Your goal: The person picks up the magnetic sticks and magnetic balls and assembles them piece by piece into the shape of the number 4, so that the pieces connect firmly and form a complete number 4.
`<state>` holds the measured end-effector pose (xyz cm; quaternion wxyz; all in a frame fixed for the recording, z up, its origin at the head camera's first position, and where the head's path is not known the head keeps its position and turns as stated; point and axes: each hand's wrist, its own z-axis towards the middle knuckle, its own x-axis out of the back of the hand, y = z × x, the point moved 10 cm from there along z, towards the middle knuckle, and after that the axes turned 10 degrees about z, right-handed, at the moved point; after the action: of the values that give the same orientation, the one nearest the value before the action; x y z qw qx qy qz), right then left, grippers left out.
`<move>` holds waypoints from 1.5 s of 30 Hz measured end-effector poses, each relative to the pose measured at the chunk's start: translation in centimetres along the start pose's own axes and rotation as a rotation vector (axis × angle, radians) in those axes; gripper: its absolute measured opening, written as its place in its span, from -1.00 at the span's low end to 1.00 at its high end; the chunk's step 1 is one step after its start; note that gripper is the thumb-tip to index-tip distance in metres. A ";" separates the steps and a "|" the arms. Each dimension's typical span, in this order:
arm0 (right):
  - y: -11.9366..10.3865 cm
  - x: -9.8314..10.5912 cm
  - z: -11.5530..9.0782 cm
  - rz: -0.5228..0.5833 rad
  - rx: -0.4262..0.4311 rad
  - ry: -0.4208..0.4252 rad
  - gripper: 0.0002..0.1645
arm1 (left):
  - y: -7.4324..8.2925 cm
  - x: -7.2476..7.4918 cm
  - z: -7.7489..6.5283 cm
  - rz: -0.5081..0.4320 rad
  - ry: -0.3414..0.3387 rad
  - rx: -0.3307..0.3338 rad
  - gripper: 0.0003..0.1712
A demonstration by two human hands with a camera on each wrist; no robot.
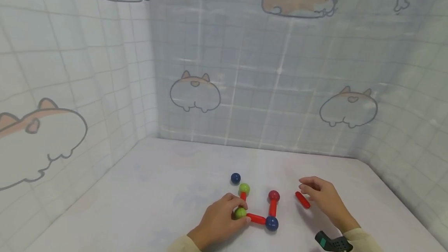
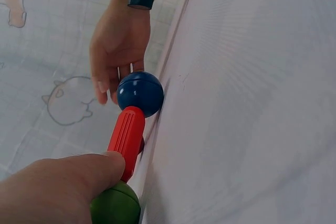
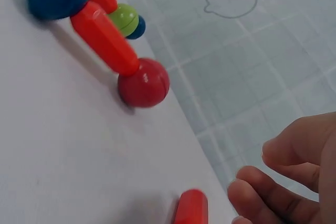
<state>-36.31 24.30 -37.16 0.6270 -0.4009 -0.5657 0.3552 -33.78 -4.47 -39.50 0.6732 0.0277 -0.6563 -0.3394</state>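
Note:
My left hand holds the near green ball, its thumb lying against a red rod. That rod runs to a dark blue ball. Another red rod joins the blue ball to a dark red ball. A short red rod links the held ball with a second green ball, so the pieces form a three-sided frame. Beside a loose red rod, my right hand hovers with loosely bent fingers and nothing between them; the right wrist view shows a gap from the rod.
A separate dark blue ball lies just behind the second green ball. The white table is walled on the sides and back by a curtain with a grid and cartoon dogs. A dark band circles the right wrist.

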 end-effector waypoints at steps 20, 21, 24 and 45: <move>2.8 -0.1 -1.4 -0.198 -0.010 -0.028 -0.59 | 0.7 -0.4 -0.1 0.059 0.030 0.004 -0.80; 2.7 -0.3 -1.6 -0.215 -0.004 -0.027 -0.60 | 0.6 -0.4 -0.1 0.054 0.027 0.003 -0.79; 2.4 -0.6 -2.1 -0.252 0.007 -0.021 -0.59 | 0.6 -0.4 -0.1 0.060 0.024 -0.015 -0.76; 0.9 -1.3 -2.2 -0.287 0.135 0.049 -0.83 | 0.2 -0.4 0.0 -0.012 -0.109 -0.102 -0.54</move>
<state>-34.27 23.26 -38.63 0.7104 -0.2817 -0.5765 0.2892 -33.70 -4.11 -39.80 0.6351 -0.0210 -0.6736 -0.3773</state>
